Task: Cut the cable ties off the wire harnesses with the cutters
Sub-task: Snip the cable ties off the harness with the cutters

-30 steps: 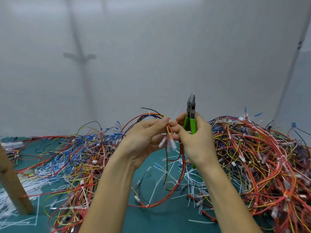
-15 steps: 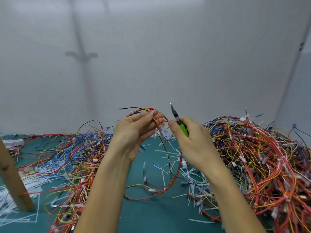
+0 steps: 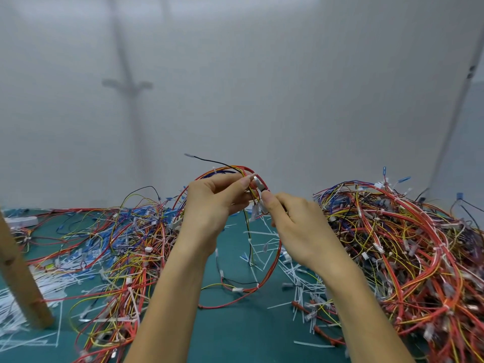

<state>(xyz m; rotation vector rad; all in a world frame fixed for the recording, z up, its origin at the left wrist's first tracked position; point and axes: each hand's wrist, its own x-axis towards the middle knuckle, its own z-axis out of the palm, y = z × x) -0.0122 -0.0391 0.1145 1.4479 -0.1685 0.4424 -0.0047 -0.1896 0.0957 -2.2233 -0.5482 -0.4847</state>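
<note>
Head view: left hand (image 3: 214, 205) pinches the harness (image 3: 279, 244) loop, right hand (image 3: 296, 221) curls round the cutters (image 3: 258, 184). We judge it light, floppy; grip wires close beside the cut.

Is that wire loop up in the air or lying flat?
Up in the air. The left hand holds the wire loop by its top; it hangs down. Cannot tell whether its bottom touches the table.
</note>
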